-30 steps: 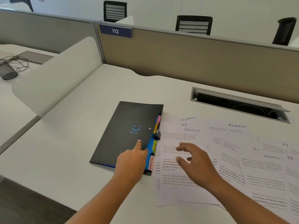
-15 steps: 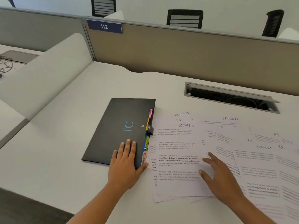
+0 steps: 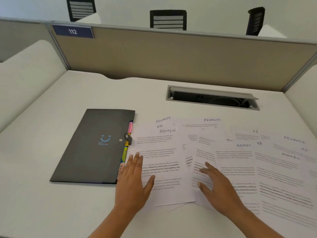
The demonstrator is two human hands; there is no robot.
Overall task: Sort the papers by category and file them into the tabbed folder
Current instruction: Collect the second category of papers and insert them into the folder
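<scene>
Left hand: palm down, fingers straight, held together, pointing away from body; thumb splayed to right. Nothing gripped.
Right hand: palm down, fingers relaxed, slightly spread, angled forward and left; thumb apart from fingers. Nothing gripped.
Left forearm: bare, enters from bottom edge, angled right.
Right forearm: bare, enters from bottom right, angled left.
Hands near, not touching.

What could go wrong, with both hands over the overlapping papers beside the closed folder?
1. The papers overlap and hide some headings, so a sheet may go to the wrong category.
2. If the left hand pushes sheets leftward, they could catch on the coloured tabs of the folder and crease.
</scene>
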